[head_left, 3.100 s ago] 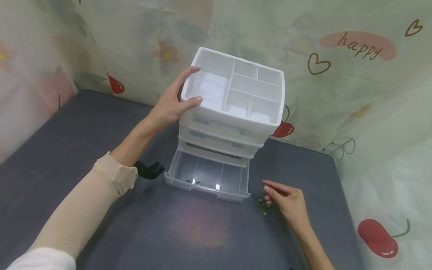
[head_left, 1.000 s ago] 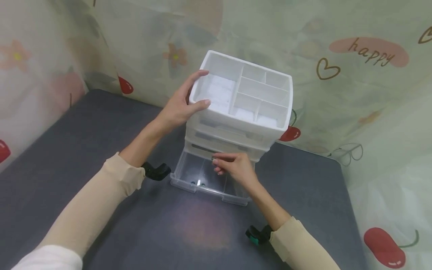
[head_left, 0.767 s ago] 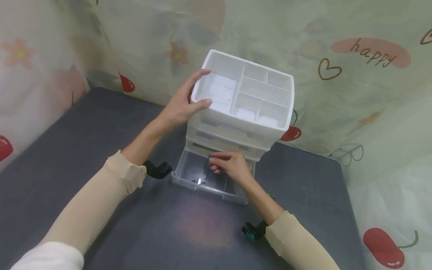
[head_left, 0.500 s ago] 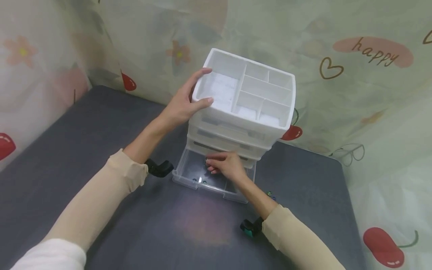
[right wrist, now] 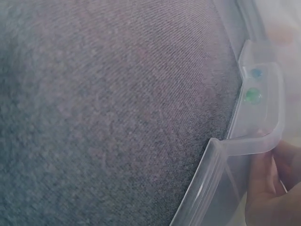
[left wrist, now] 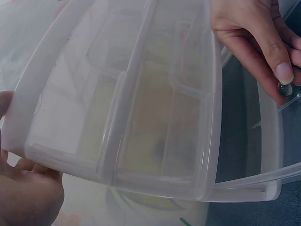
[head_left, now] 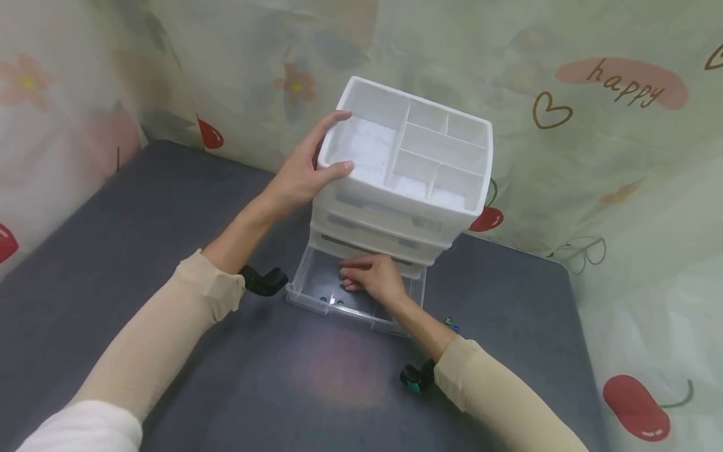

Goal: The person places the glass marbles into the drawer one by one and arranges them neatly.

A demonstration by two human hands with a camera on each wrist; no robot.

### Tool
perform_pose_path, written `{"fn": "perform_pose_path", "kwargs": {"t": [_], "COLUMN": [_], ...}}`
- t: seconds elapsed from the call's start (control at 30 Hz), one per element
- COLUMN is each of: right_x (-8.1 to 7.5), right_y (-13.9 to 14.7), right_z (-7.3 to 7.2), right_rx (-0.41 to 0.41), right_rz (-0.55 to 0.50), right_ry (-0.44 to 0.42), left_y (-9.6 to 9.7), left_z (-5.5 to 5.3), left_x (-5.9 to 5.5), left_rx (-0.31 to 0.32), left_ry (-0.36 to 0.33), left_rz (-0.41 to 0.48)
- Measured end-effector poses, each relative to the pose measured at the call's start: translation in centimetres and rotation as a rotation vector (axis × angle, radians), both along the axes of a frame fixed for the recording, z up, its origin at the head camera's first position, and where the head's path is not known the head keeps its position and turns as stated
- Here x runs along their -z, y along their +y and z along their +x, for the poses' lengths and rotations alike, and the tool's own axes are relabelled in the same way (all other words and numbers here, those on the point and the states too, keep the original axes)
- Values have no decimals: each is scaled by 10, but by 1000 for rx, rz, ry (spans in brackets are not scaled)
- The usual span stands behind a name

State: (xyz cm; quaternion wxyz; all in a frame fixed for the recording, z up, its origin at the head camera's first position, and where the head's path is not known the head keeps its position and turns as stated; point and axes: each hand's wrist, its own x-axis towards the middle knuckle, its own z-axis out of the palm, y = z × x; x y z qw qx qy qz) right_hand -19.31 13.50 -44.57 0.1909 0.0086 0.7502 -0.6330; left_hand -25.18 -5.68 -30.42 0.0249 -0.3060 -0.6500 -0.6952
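Observation:
My left hand [head_left: 299,169] grips the upper left rim of a white plastic drawer cabinet [head_left: 395,194], thumb in front and fingers at the side. The cabinet's clear bottom drawer [head_left: 307,303] is pulled out. Over the drawer, my right hand [head_left: 377,280] pinches a small glass marble [left wrist: 285,89] between thumb and forefinger, as the left wrist view shows. A green marble [right wrist: 253,95] and a blue marble [right wrist: 256,73] lie inside near the drawer's front wall, seen through the plastic in the right wrist view.
On the dark grey table [head_left: 486,389], right of the drawer, lie a green marble [head_left: 449,321] and a blue marble [head_left: 455,329]; the right forearm may hide others. The cabinet top has several open compartments [head_left: 443,141]. A patterned curtain [head_left: 237,63] hangs behind.
My right hand has gone from the marbles on the table leftward to over the drawer, carrying one marble, and has lately edged further left. My left hand stays on the cabinet rim.

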Motion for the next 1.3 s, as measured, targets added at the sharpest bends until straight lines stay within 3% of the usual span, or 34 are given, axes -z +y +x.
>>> {"fn": "perform_pose_path", "kwargs": {"t": [0.3, 0.5, 0.73, 1.3], "right_x": [-19, -22, -1, -29], "right_y": [-3, -2, 5, 25], "right_z": [6, 8, -1, 14], "right_rx": [-45, -44, -6, -6], "right_rz": [-6, -7, -52, -86], "right_ry": [-7, -11, -17, 43], "left_y": [0, 1, 2, 3], "left_z": [1, 1, 1, 0], "left_x": [-1, -1, -1, 1], "left_rx": [-17, -7, 1, -8], "left_ry": [1, -5, -2, -2], "left_rz": [-8, -7, 5, 0]}}
